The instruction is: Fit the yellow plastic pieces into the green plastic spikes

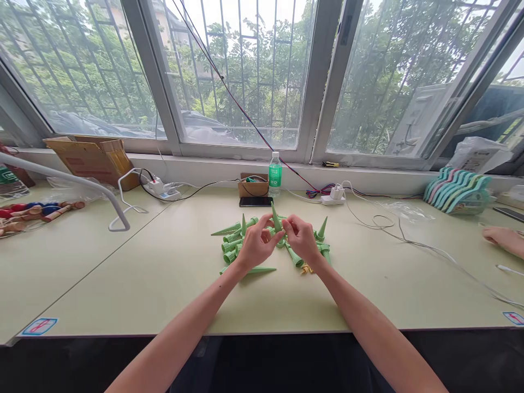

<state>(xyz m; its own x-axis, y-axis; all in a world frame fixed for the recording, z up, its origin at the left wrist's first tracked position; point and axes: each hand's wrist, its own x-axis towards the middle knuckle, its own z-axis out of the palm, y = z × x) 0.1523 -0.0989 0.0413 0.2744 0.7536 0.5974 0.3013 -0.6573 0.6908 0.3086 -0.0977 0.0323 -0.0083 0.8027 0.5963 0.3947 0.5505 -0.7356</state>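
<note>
One green plastic spike [275,217], held over the table [164,273], back from the near edge, in curled left fingers [265,220]; can't tell with bunched right fingers [291,225]. Probably light, stiff, slick: pinch near base tbh.

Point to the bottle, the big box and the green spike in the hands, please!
Bottle [275,176]: head view, on its green label.
Big box [88,164]: head view, on its front side.
Green spike [275,219]: head view, on its tapered body.
</note>
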